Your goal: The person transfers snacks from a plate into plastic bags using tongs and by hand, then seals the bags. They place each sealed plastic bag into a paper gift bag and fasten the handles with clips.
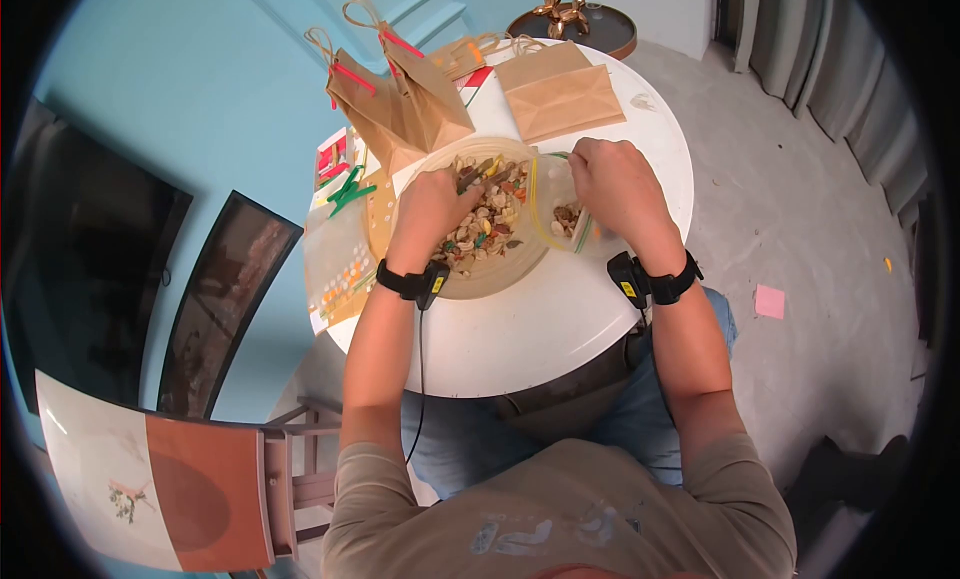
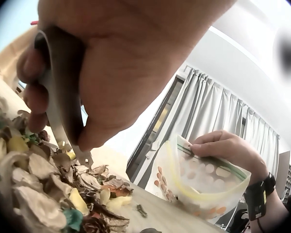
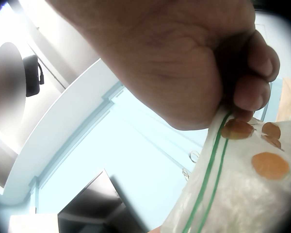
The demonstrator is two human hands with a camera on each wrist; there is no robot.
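Observation:
A large round shallow tray (image 1: 485, 282) holds a heap of potpourri (image 1: 488, 229), dried petals and pieces in tan, yellow, teal and red. Over the heap is my left hand (image 1: 428, 214), gripping metal tongs (image 2: 60, 92) between thumb and fingers. The tongs' toothed tips point down at the petals in the left wrist view; the fingers cover part of the tool. My right hand (image 1: 622, 186) pinches the rim of a dotted clear zip bag (image 2: 208, 187) beside the tray. The bag's mouth, edged in yellow and green, gapes toward the tray, and some potpourri lies inside.
Two upright kraft paper bags (image 1: 420, 114) with red clips stand behind the tray. Another paper bag (image 1: 560, 94) lies at the back right. Left of the tray are a green clip-like item (image 1: 350, 192) and more dotted bags (image 1: 340, 249). The white round table (image 1: 480, 364) ends near my lap.

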